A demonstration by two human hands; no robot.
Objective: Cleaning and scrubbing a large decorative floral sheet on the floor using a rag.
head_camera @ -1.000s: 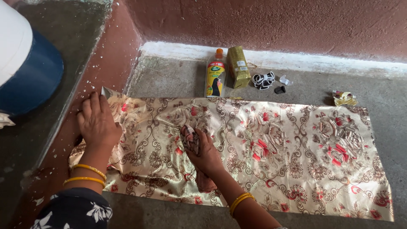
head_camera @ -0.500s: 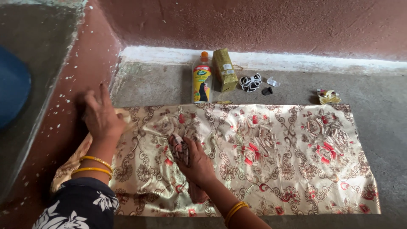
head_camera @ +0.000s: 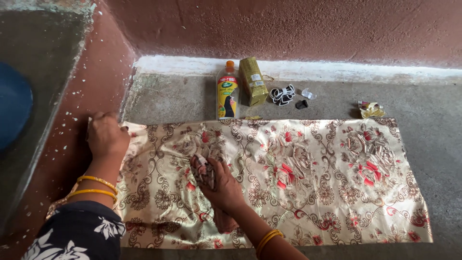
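**Wiping the gold floral sheet**

We see the right hand [head_camera: 221, 185] closed around a bunched rag [head_camera: 204, 169], pressing it onto the shiny gold floral sheet [head_camera: 313, 178] spread flat on the grey floor [head_camera: 183, 98]. The left hand [head_camera: 106, 136], at nine o'clock from the rag, has its fingers curled down on the sheet's left edge (gripping or only pressing, we cannot tell). At twelve o'clock, just beyond the sheet, stand a yellow bottle [head_camera: 227, 91] and a gold carton [head_camera: 253, 80], side by side.
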